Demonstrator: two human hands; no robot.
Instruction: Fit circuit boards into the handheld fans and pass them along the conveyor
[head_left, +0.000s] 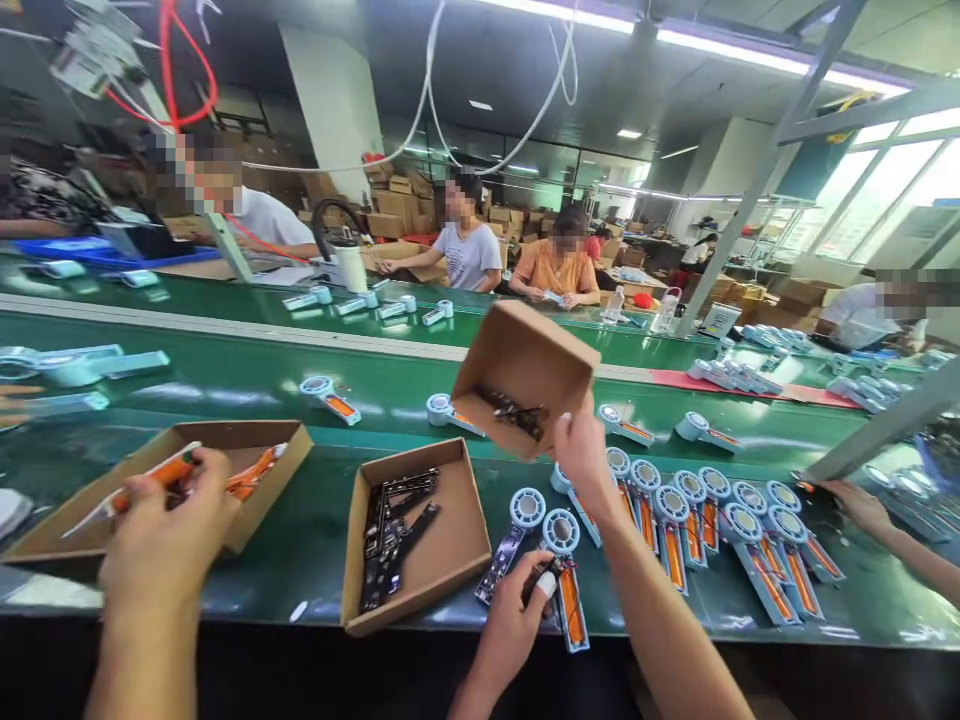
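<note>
My right hand (581, 445) grips the edge of a small cardboard box (559, 345), tilted above the bench with several dark circuit boards (517, 412) inside. Lower down, my left hand (514, 610), its thumb wrapped in white, closes round a small dark part (551, 572) I cannot make out clearly. Beside it lie a blue handheld fan (527, 508) with a circuit board along its handle and another fan (561, 532) showing an orange battery. Left of my hands, a second cardboard box (457, 520) holds more circuit boards.
At left, another person's hand (169, 515) holds an orange part over a cardboard box (281, 480). Several open fans (671, 505) lie at right, near another person's hand (862, 505). Fans sit along the green belt (390, 395); people sit opposite. A metal post (885, 425) stands right.
</note>
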